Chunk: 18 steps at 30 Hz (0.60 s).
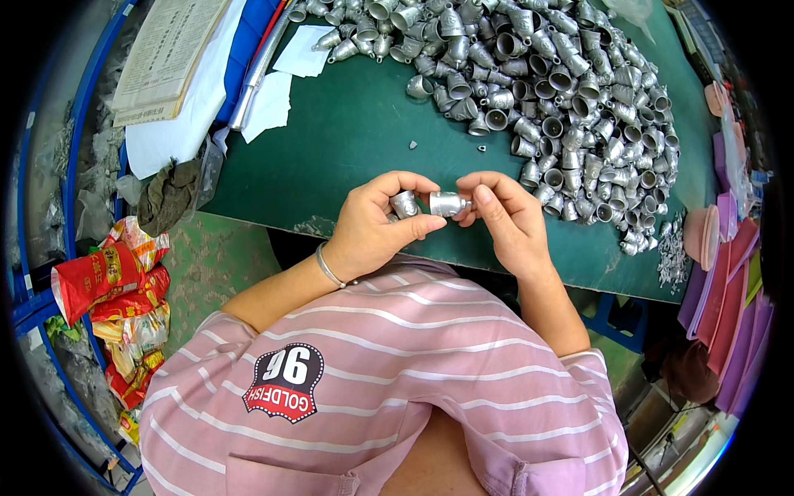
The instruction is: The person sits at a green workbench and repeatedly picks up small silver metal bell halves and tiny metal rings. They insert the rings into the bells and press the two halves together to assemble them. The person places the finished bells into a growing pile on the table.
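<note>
A pink shirt [356, 351] with white stripes and a dark-and-red badge [284, 383] is nearest, below the fingers. Beyond it, two small metal bells are at the fingers, over the near edge of a green table [347, 124]. The left hand [368, 219] is curled, thumb and forefinger a little apart, with the first bell [404, 204] tilted between them; a bracelet [329, 266] rings that wrist. Just right of it, the second bell [447, 204] lies nearly level, its wide end toward the left fingertips and its narrow end pinched by the closed thumb and fingers of the right hand [514, 230]. Whether the left thumb also presses the second bell, I cannot tell. Ahead of the fingers lie two tiny grey bits, and past those a big heap of bells [579, 107] spreads forward and to the right. Further right of the fingers is a scatter of metal scraps [673, 252]. Well to their left are loose white papers [267, 107], a crumpled dark cloth [168, 198] and red packets [99, 281].
</note>
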{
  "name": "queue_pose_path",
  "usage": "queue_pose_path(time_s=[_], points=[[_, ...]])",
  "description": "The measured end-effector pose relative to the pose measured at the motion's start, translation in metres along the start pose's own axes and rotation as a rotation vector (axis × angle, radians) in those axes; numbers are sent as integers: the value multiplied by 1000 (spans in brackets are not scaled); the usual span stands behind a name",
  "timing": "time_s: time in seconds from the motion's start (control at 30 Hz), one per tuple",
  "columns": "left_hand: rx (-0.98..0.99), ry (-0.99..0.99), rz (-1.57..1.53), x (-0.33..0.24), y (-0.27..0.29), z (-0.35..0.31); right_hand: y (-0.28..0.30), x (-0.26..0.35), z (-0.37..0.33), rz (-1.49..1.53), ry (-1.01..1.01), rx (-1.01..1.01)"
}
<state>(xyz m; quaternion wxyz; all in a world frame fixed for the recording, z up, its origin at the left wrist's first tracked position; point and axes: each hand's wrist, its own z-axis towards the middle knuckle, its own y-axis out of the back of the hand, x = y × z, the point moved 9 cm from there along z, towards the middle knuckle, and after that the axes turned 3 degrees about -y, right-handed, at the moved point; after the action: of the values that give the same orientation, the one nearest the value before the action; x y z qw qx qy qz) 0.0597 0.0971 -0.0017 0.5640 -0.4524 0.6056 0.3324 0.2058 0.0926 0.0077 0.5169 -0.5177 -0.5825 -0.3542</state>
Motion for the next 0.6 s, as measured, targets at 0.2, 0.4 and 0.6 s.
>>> queue_pose_path(time_s=[0.2,0.4,0.6], points=[[-60,-111,23,-4,2,1,-7,11,-1,-87,156,19],[-40,-85,27,-2,1,1,-8,21,-2,-54,237,2],[21,15,49,1,-2,0,-6,16,-2,-63,199,8]])
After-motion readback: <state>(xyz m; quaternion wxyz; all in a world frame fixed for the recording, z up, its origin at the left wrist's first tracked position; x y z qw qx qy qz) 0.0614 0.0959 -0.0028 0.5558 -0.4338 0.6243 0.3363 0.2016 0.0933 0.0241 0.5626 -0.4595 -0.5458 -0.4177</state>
